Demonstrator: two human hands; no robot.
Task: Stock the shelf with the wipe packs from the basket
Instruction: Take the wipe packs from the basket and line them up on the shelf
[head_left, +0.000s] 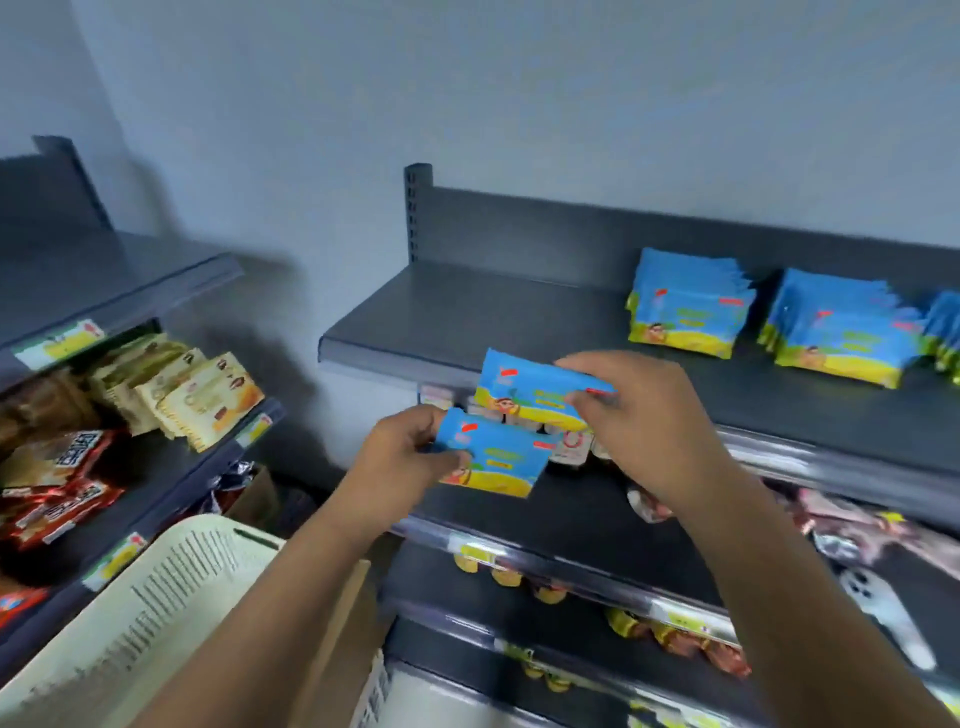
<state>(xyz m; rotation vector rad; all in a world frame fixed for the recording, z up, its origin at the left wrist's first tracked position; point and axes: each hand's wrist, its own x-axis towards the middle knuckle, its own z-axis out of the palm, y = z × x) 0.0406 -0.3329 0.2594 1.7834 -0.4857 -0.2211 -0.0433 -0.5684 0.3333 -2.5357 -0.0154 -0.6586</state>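
Note:
My left hand (402, 457) grips a blue and yellow wipe pack (496, 457) by its left edge, in front of the lower shelf. My right hand (639, 415) pinches a second wipe pack (530, 387) by its right end, held just above the first and level with the front lip of the dark top shelf (467, 312). On that shelf, to the right, stand rows of the same wipe packs: one stack (685, 306), another stack (841, 332) and more at the frame's right edge (945, 332). The cream slatted basket (156, 597) is at the lower left, under my left forearm.
A second shelving unit on the left holds beige biscuit packs (197, 395) and red snack packs (57, 478). Below the top shelf are small cups (571, 447), yellow cups (509, 574) and other goods. A grey wall stands behind.

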